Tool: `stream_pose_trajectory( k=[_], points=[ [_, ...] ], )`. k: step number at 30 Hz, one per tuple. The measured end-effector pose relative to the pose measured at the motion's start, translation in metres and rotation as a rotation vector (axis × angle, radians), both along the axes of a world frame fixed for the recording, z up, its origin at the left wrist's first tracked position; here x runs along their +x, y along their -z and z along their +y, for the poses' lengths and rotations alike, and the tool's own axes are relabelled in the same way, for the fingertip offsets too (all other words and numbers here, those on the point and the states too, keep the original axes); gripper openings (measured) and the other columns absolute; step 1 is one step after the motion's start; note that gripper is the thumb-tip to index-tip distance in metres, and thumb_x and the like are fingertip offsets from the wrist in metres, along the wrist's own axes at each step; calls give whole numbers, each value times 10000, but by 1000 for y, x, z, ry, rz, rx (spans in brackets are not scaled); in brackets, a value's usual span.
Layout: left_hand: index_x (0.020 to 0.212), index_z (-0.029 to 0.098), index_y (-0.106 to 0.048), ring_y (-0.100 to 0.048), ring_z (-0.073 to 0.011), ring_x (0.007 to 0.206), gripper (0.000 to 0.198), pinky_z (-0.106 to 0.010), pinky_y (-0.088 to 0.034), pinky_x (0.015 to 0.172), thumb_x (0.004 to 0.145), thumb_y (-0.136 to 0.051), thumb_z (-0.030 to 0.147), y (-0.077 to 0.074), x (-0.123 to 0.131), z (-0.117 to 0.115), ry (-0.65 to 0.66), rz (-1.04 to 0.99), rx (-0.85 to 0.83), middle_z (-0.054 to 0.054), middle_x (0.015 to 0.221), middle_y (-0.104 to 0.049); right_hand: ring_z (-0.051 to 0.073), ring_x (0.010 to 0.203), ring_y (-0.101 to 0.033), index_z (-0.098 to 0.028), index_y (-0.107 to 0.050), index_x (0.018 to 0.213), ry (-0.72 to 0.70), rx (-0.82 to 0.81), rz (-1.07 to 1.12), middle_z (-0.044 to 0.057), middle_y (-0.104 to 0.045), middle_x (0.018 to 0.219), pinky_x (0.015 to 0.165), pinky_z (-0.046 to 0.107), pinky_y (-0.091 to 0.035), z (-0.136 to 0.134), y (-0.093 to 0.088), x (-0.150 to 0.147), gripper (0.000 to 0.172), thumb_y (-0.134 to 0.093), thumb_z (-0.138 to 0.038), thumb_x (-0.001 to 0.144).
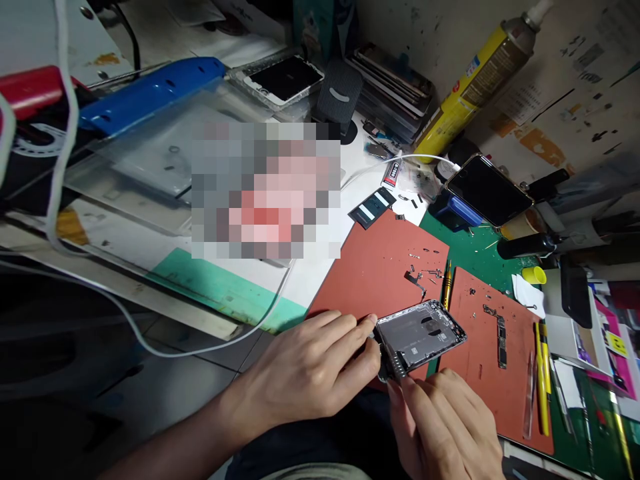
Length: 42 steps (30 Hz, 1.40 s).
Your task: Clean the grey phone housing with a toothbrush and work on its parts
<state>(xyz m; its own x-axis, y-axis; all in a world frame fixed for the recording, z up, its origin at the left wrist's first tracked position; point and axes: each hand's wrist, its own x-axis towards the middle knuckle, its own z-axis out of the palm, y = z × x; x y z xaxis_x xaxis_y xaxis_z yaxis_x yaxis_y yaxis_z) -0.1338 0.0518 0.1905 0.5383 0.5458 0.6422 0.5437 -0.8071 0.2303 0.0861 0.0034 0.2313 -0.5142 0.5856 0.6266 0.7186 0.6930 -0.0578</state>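
Observation:
An emptied phone housing point(420, 337), its grey inner side facing up, is held tilted over the front of the red mats. My left hand point(320, 363) is closed on its left end, fingertips at the corner. My right hand point(445, 427) pinches the near lower corner with thumb and fingers; whether a small tool is also between them is hidden. A small dark part point(383, 365) shows between both hands at the housing's end. Beyond the housing, a dark flex cable point(415, 283) and several tiny screws lie on the left red mat point(370, 267).
On the right red mat point(470, 360) lie a logic board point(501, 340) and yellow tweezers point(541, 380). A gold screwdriver point(447, 283) rests between the mats. Behind stand a propped phone point(490, 190) with a white cable and a yellow spray can point(475, 80). A pixelated patch hides part of the left.

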Motion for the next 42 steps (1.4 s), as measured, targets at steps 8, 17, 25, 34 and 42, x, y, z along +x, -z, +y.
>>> stream_pose_trajectory(
  k=[8,17,25,34,42],
  points=[
    [999,111,-700,-648,-225,774,175,-390,-518,687,1034,-530,85,0,-1,0,-4,10,-8,-173,1131,-802,163,725,-644,-71,-717,1075,-5,-10,14,55,-717,796,650,322,-549,1,1,-3,219,-732,39,885],
    [954,121,-691,-641,-224,775,191,-392,-506,703,1034,-523,80,-2,-1,-1,4,10,-10,-169,1122,-800,157,744,-683,-98,-725,1145,17,-20,21,38,-726,788,704,331,-633,1,-2,-4,254,-742,-10,908],
    [926,134,-682,-617,-217,757,193,-384,-488,683,1032,-529,82,0,0,0,0,13,-9,-167,1125,-803,161,732,-687,-95,-721,1139,24,-4,48,38,-705,766,682,325,-624,3,0,-7,248,-722,0,911],
    [905,135,-682,-621,-222,747,213,-386,-488,671,1034,-522,81,-1,-1,-1,7,12,-1,-177,1130,-802,178,764,-703,-83,-728,1124,26,-8,122,66,-737,830,668,341,-628,2,4,-9,244,-724,20,902],
    [894,138,-673,-628,-217,755,209,-379,-492,680,1028,-525,75,-1,0,0,8,8,3,-179,1127,-803,147,684,-630,-60,-735,1072,74,6,136,47,-691,768,617,309,-565,3,0,-15,200,-752,24,891]
  ],
)
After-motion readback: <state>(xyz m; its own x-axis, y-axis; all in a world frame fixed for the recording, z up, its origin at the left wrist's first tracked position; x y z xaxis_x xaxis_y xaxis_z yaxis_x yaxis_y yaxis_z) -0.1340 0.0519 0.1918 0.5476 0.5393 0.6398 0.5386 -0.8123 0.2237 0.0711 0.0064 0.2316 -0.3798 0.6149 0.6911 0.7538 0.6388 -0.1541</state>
